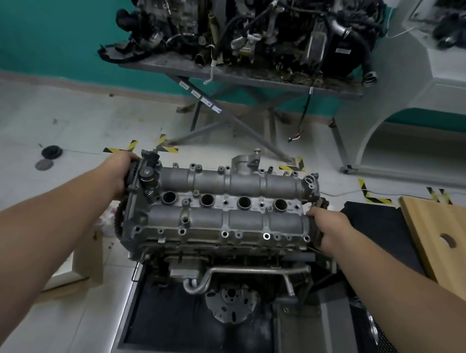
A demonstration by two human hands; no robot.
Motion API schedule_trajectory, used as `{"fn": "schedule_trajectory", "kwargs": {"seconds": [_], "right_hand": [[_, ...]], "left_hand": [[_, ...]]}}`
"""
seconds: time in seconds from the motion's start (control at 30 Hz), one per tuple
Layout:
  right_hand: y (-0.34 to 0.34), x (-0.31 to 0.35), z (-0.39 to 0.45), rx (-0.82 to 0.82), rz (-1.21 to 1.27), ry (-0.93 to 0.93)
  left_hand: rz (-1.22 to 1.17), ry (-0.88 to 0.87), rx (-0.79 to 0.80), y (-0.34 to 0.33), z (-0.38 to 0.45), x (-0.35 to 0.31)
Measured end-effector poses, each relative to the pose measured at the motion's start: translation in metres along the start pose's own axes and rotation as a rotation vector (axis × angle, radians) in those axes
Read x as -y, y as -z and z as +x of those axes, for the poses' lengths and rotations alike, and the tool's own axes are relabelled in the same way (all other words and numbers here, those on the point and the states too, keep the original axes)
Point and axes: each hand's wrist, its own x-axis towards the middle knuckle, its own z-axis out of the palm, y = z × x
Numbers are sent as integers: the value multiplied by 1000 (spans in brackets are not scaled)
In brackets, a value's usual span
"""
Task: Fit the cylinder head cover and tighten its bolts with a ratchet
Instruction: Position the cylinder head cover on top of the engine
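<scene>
A grey cast cylinder head cover (224,203) with a row of round plug wells lies on top of the engine (219,261) in the middle of the head view. My left hand (119,173) grips the cover's left end by the black sprocket housing. My right hand (331,228) grips its right end, fingers curled around the edge. Several bolt holes along the cover's near flange show bright rims. No ratchet is in view.
A second engine (252,24) stands on a scissor-leg metal table (234,76) at the back. A wooden board (450,238) and a black mat (383,232) lie to the right. A white cabinet (426,108) stands far right. Small dark discs (51,152) lie on the floor at left.
</scene>
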Motion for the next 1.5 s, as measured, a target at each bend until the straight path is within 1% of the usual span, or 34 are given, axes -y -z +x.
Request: {"fn": "schedule_trajectory", "kwargs": {"seconds": [0.1, 0.33, 0.7, 1.0, 1.17, 1.3, 1.5], "right_hand": [[-3, -5, -2, -3, -22, -14], [-4, -7, -1, -4, -53, 20], [-6, -12, -2, -20, -20, 27], [-7, -11, 0, -40, -35, 30], [-10, -5, 6, -39, -21, 21], [-8, -5, 6, 9, -81, 23], [-2, -8, 4, 122, -144, -23]], "left_hand": [[-3, 7, 0, 3, -2, 4], [-21, 52, -27, 11, 1, 29], [-32, 27, 2, 8, 12, 18], [-56, -16, 68, 10, 9, 22], [-71, -10, 41, 9, 13, 25], [-81, -2, 35, 8, 14, 22], [-18, -7, -1, 7, 13, 20]]}}
